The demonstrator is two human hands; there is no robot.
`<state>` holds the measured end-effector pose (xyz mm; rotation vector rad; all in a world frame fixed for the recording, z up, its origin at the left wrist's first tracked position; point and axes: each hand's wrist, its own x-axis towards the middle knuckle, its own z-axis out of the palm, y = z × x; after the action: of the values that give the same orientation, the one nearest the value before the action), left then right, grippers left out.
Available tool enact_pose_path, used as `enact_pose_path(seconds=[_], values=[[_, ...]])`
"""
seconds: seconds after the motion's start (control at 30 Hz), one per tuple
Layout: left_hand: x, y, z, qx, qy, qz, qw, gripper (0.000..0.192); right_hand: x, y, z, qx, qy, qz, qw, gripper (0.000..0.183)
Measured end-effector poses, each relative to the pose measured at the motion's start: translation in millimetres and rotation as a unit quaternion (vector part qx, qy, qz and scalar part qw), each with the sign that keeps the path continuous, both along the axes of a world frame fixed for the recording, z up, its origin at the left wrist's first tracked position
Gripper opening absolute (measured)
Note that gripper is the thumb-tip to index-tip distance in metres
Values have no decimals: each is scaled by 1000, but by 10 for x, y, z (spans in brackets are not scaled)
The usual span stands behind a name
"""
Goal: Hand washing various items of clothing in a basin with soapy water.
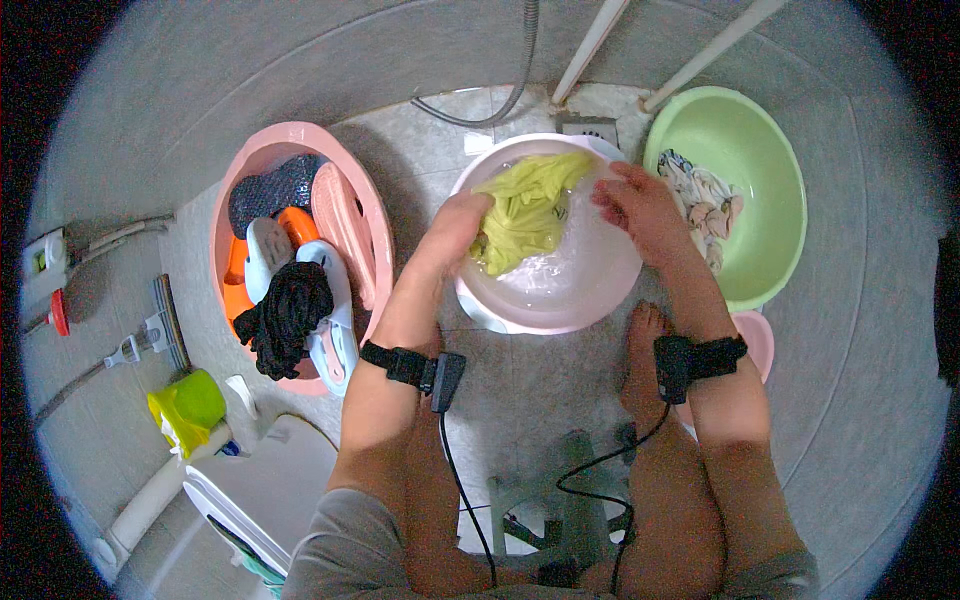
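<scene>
A wet yellow-green cloth garment lies in a pale pink basin that holds clear water. My left hand is at the basin's left rim, its fingers closed on the garment's left edge. Over the right side of the same basin is my right hand, a little blurred, with its fingers apart and nothing in them. The garment's upper right corner comes near those fingers but does not plainly touch them. Each forearm wears a black strap with a cabled device.
To the right, a green basin holds crumpled light clothes. A pink tub at left holds slippers and a black cloth. A floor drain and grey hose lie beyond; a green bin stands lower left.
</scene>
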<state>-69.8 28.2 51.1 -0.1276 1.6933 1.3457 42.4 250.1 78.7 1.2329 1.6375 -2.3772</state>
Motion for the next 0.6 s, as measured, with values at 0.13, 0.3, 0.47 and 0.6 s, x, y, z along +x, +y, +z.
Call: enact_pose_path(seconds=[0.13,0.3,0.47,0.6], values=[[40,43,125,141,-138,113,974,37,198,-67,-558,138,-106,245,954,59],[31,2,395,352,-301,139,875,47,252,-479,-504,357,8,383,852,90],[45,168,522,403,-305,87,858,38,101,-648,-305,288,82,297,907,75],[80,347,376,209,-93,26,973,38,200,-470,-442,-20,31,127,991,51]])
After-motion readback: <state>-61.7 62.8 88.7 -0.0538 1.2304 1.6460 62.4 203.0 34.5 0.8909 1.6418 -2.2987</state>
